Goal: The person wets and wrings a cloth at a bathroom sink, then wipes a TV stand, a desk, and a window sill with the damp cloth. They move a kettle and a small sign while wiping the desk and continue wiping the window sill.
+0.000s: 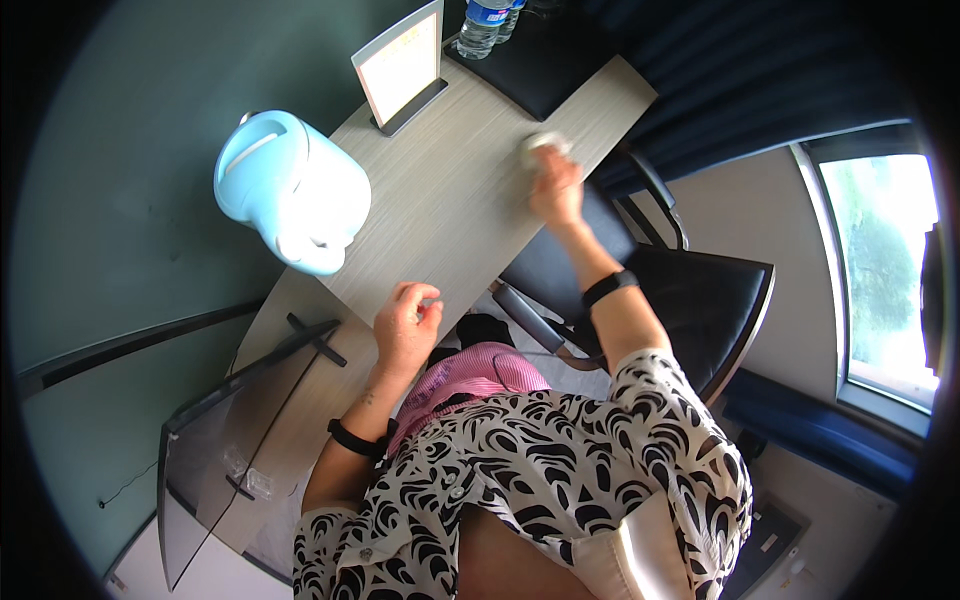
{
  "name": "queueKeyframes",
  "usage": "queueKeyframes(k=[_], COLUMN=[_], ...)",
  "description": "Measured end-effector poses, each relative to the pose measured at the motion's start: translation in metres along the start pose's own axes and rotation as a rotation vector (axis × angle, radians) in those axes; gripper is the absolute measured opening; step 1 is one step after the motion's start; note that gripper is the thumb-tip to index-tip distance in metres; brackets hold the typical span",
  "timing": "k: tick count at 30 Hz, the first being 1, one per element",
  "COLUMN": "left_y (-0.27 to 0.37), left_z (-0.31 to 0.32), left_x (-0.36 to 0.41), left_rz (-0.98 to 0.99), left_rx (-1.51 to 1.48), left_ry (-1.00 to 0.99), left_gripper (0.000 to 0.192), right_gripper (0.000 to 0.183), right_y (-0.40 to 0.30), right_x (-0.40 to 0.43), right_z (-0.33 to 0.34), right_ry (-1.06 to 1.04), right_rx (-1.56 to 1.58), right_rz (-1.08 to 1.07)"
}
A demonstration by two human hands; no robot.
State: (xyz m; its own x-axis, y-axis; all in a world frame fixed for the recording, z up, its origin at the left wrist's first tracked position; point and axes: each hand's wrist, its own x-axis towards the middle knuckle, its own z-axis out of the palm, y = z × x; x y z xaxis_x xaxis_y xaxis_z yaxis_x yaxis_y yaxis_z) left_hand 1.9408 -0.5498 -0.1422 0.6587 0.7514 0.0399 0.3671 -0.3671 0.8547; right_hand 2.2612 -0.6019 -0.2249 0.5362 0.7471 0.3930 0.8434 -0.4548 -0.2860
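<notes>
My right hand [557, 187] presses a pale, crumpled cloth [546, 147] onto the wood-grain desk [442, 187], close to its right edge; hand and cloth are slightly blurred. Over the near edge of the desk, my left hand [409, 319] hangs with curled fingers and a gap between thumb and forefinger, holding nothing. A light blue electric kettle [300, 187] is to the left of the desk surface, beyond my left hand. Just past the cloth lies a black mat or tray [532, 67].
Plastic water bottles [480, 30] stand on the black mat or tray, beside a sign stand [405, 67]. A flat-screen television [225, 420] is at lower left. A black armchair [585, 225] sits against the desk's right side, near another dark seat [697, 307] and a window [877, 270].
</notes>
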Motion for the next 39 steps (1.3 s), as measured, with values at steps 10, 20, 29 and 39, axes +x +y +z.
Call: queueKeyframes(k=[10,20,29,39], left_y=[-0.016,-0.031,-0.030,-0.039], left_z=[-0.050,-0.023,-0.011,-0.013], left_x=[-0.011,-0.015,-0.011,-0.016], left_rz=[0.146,0.102,0.002,0.110], left_rx=[0.667,0.958,1.031,1.086], left_ry=[-0.064,-0.384,-0.458,-0.407], left_gripper=[0.072,0.118,0.122,0.126], right_gripper=[0.044,0.050,0.049,0.054], right_y=[-0.078,0.137,0.273,0.221], right_x=[-0.081,0.056,0.186,0.158], right_z=[-0.048,-0.032,-0.003,0.022], right_ry=[-0.248,-0.068,-0.103,-0.094], right_rx=[0.246,-0.107,-0.053,0.140], right_rz=[-0.287,0.323,0.619,0.211])
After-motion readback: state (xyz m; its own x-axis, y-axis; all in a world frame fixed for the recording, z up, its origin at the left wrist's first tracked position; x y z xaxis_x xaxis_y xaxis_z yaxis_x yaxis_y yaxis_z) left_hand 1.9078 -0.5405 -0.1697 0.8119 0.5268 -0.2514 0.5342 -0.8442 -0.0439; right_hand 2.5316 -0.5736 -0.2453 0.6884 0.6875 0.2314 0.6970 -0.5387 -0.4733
